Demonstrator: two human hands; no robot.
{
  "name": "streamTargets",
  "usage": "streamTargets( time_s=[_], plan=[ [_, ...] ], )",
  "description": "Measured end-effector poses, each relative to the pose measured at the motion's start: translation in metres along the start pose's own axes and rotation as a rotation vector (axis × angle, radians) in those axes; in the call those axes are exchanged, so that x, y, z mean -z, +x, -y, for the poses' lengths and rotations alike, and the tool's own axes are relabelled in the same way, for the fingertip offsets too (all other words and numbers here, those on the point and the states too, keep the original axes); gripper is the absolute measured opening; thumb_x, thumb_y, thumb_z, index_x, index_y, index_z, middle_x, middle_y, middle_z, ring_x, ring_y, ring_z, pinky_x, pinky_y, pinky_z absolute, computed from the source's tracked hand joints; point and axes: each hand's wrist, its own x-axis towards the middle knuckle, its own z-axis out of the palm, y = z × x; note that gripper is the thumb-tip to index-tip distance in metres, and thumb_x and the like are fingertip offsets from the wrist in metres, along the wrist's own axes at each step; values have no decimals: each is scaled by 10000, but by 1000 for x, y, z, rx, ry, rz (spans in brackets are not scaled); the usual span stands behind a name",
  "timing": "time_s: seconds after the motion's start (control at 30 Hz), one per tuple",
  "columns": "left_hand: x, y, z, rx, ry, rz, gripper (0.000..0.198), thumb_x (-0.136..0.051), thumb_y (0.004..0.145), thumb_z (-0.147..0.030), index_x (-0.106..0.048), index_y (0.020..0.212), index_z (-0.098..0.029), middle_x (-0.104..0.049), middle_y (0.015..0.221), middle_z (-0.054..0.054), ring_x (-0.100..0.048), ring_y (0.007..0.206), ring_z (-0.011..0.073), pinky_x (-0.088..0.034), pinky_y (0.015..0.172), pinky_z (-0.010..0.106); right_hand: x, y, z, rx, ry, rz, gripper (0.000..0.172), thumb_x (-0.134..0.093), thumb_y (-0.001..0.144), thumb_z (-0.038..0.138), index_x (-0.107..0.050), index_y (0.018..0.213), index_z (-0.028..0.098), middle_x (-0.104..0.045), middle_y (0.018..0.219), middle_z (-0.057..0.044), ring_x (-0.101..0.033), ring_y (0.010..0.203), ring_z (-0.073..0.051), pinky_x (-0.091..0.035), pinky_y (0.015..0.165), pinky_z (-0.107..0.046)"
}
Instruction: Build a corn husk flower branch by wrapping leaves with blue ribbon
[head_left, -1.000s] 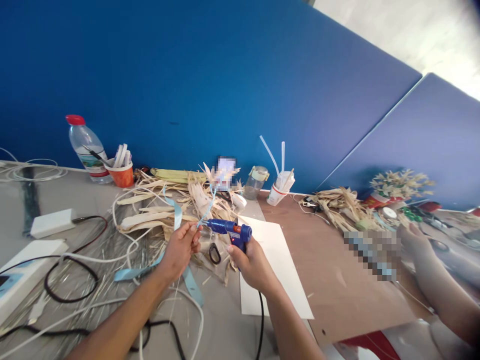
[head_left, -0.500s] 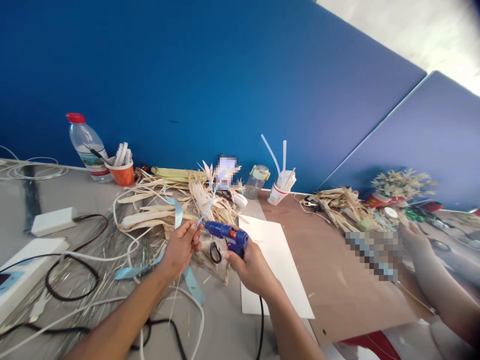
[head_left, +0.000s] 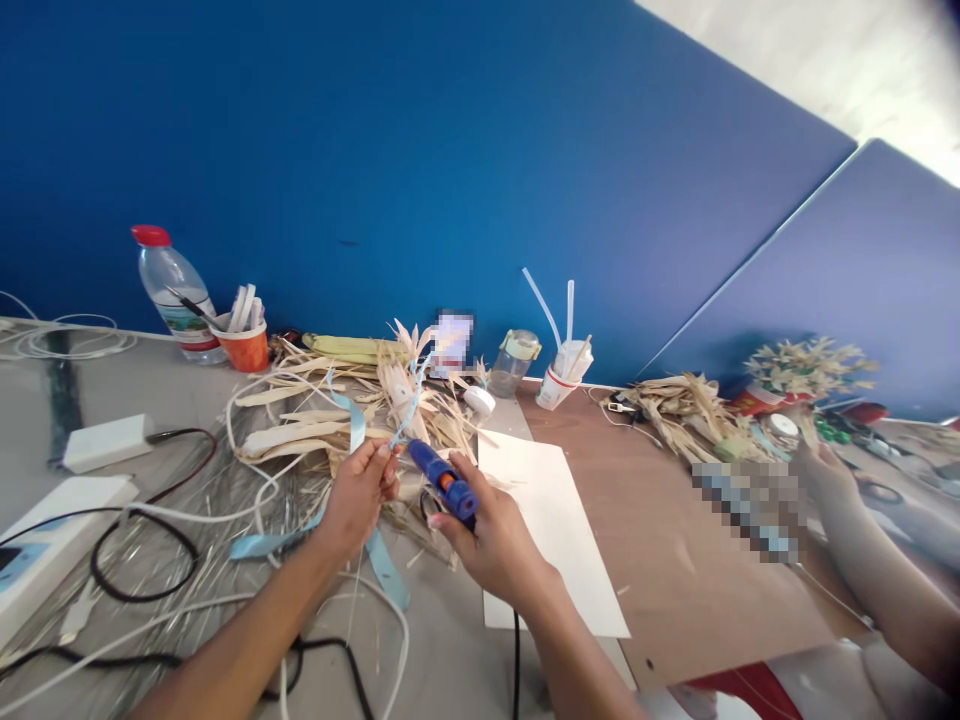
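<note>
My left hand [head_left: 358, 495] is closed in a pinch on a thin stem wrapped in light blue ribbon [head_left: 409, 400], which rises toward a dried husk flower. My right hand [head_left: 491, 540] grips a blue hot glue gun [head_left: 442, 480] with an orange trigger, its nozzle pointing up-left at the spot my left fingers pinch. The gun's black cord [head_left: 516, 660] drops down past my wrist. A loose length of light blue ribbon [head_left: 352, 425] trails over the dried corn husks [head_left: 315, 420] and below my left hand.
White paper sheet [head_left: 551, 520] lies on a brown board right of my hands. A water bottle [head_left: 174, 290], orange cup [head_left: 244, 345], jar [head_left: 514, 362] and cup of glue sticks [head_left: 562, 375] stand along the blue partition. Cables and white adapters lie left. Another person's hand [head_left: 829, 475] works at right.
My right hand has tilted the glue gun and swung it left, bringing the nozzle closer to the stem in my left fingers. My left hand has barely moved.
</note>
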Motion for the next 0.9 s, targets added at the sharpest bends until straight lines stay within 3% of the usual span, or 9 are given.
streamTargets(
  time_s=[0.13,0.23,0.43,0.7,0.8,0.9],
  plan=[
    [-1,-1,-1,-23,12,-10,280,-664,708,-426,-553,724,-170,-408,508,-78,-330,421,47,-268,407,165,-11,1,0,217,-166,-64,671,-523,835,265,-196,1396,96,-666,978,-173,-634,814,-264,-498,684,-353],
    [-3,-2,-2,-25,30,-44,290,-681,681,-433,-555,718,-174,-415,498,-81,-335,412,51,-267,400,167,-14,2,3,293,-261,-64,689,-488,845,236,-136,1414,71,-659,947,-170,-619,776,-268,-487,656,-364],
    [-3,-4,-2,-36,62,-60,317,-702,648,-448,-549,682,-171,-498,553,-55,-404,448,72,-306,418,186,-13,4,10,323,-334,33,652,-484,837,206,-198,1404,59,-641,913,-155,-587,763,-260,-464,655,-371],
    [-2,-4,-6,-35,68,-108,344,-715,621,-458,-607,760,-162,-519,561,-53,-416,468,78,-327,436,189,-7,-1,14,329,-332,124,592,-493,850,226,-288,1399,136,-625,938,-119,-567,798,-242,-465,670,-364],
    [-1,-2,-5,-10,26,-96,309,-691,655,-439,-593,761,-166,-433,496,-78,-343,420,56,-277,406,171,4,-9,12,333,-269,72,630,-501,847,221,-247,1423,182,-623,1006,-124,-587,833,-243,-489,689,-366],
    [0,1,-4,-1,-52,-57,283,-688,671,-410,-571,733,-160,-400,482,-81,-290,409,43,-237,391,159,21,-20,1,251,-214,-92,638,-480,856,202,-217,1436,246,-557,1175,-143,-592,959,-253,-509,752,-368]
  ],
)
